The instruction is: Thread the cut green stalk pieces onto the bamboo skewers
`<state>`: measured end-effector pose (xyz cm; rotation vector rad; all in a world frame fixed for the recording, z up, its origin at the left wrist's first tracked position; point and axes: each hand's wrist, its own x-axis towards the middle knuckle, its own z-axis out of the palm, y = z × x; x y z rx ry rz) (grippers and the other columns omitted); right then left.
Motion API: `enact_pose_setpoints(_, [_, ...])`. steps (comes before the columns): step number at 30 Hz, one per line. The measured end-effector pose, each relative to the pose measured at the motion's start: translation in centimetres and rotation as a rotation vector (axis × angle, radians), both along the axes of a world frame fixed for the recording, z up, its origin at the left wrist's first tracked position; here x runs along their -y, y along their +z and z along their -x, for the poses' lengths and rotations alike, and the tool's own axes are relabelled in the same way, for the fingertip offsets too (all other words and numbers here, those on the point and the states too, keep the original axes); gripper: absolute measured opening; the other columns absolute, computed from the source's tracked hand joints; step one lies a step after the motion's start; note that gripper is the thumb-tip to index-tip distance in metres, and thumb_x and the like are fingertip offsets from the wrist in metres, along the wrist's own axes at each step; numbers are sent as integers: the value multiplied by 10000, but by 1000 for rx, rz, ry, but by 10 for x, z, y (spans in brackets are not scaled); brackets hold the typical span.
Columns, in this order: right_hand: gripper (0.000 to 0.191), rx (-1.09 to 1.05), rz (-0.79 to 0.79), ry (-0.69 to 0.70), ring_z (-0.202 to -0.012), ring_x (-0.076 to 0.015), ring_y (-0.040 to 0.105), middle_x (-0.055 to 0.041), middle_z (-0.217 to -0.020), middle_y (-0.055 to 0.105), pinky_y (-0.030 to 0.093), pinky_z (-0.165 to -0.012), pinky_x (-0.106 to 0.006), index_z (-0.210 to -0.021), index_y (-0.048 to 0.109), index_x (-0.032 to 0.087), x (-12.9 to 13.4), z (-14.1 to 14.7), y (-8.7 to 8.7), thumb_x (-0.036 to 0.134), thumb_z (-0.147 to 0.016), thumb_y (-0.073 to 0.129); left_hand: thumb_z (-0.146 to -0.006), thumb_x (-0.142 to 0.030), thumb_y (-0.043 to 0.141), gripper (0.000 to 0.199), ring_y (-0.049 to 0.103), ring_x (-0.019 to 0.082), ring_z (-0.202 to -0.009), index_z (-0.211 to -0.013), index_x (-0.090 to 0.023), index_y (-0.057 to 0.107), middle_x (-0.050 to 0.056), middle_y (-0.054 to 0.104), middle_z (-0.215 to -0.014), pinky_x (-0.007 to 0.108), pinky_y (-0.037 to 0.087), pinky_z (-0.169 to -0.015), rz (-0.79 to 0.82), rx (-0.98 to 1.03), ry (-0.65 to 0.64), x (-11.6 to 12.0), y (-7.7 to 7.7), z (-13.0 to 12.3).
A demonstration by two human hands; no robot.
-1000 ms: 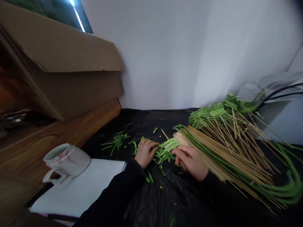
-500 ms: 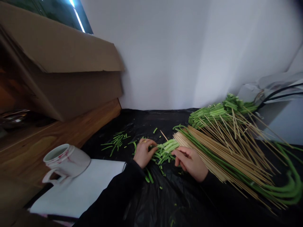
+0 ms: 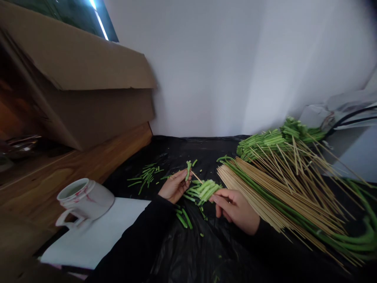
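Note:
A short green bean piece (image 3: 189,169) stands upright between the thumb and fingers of my left hand (image 3: 176,185). My right hand (image 3: 234,206) pinches a thin wooden skewer, whose bare tip (image 3: 196,177) points up and left toward my left hand. Several cut green pieces (image 3: 208,190) sit side by side on that skewer, just left of my right fingers. Loose cut pieces (image 3: 193,192) lie beneath and between both hands on the black plastic sheet (image 3: 188,255).
Bare skewers (image 3: 265,192) and long green beans (image 3: 273,202) lie at right, before a pile of filled skewers (image 3: 262,143). More cut pieces (image 3: 145,177) lie left. A mug (image 3: 88,198) rests on white paper (image 3: 118,220) near a cardboard box (image 3: 106,114).
My left hand has risen off the loose pieces and now holds one green piece up. The filled skewer in my right hand has tilted and shifted slightly lower.

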<state>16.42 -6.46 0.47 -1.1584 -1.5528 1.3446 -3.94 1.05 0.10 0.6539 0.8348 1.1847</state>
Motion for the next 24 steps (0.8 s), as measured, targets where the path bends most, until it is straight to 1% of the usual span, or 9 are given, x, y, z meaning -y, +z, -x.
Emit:
enact_pose_setpoints(3, [263, -4, 21, 2, -336, -57, 351, 42, -505, 567, 233, -350, -193, -761, 589, 174, 0, 1, 0, 415, -825, 506, -782, -117, 650, 116, 615, 65, -654, -879, -96, 708, 65, 682, -844, 131, 505, -556, 6, 23, -8, 0, 1, 0])
enact_pose_setpoints(8, [259, -7, 27, 7, -337, -60, 351, 42, -497, 563, 231, -350, -192, -758, 586, 172, 0, 1, -1, 410, -821, 505, -797, -118, 633, 114, 616, 66, -661, -881, -87, 704, 79, 679, -853, 129, 505, -554, 5, 31, -10, 1, 0, 0])
enact_pose_setpoints(16, [276, -5, 38, 15, -339, -59, 357, 41, -499, 564, 237, -350, -190, -776, 592, 174, 1, 2, -2, 432, -822, 504, -751, -99, 677, 98, 618, 66, -661, -845, -115, 700, 62, 678, -859, 141, 512, -565, 25, 33, 4, 2, 2, -2])
enact_pose_setpoints(24, [272, 3, 27, 9, -341, -63, 357, 42, -496, 562, 237, -354, -195, -757, 594, 178, 0, 2, -3, 427, -818, 503, -705, -121, 725, 137, 615, 68, -660, -840, -115, 704, 60, 682, -846, 139, 505, -560, -7, 8, 12, 2, 1, -1])
